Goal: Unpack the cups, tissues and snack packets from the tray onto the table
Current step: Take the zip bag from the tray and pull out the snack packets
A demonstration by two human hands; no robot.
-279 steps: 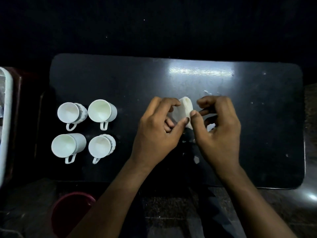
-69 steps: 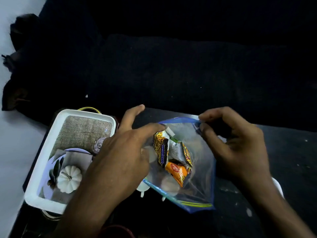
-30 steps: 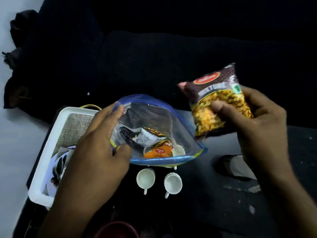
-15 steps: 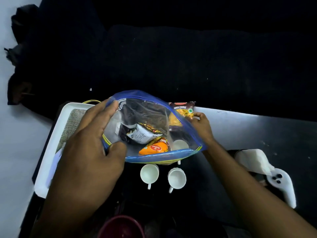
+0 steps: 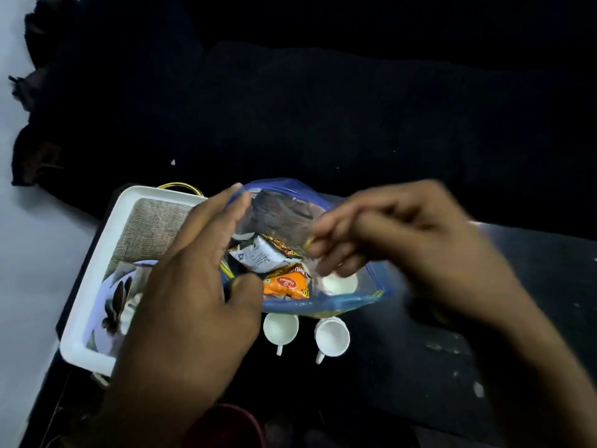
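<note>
My left hand (image 5: 193,302) grips the left side of a clear zip bag with blue edges (image 5: 323,303), held above the black table (image 5: 420,367). Inside the bag lie a white-and-black snack packet (image 5: 261,257) and an orange snack packet (image 5: 286,284). My right hand (image 5: 403,253) is motion-blurred at the bag's mouth, its fingers curled toward the packets with nothing visibly in them. Two white cups (image 5: 280,328) (image 5: 332,336) stand on the table under the bag. A third cup (image 5: 339,282) shows through the plastic.
A white tray (image 5: 97,270) sits left of the bag, holding a burlap cloth (image 5: 151,231) and a plate (image 5: 106,299), partly behind my left hand. A dark red bowl (image 5: 239,425) is at the bottom edge. Dark fabric fills the background.
My right hand pulled a brown-and-yellow snack packet out of the bag, put it down behind the bag, and has come back empty to the bag's mouth. My left hand keeps holding the bag.
</note>
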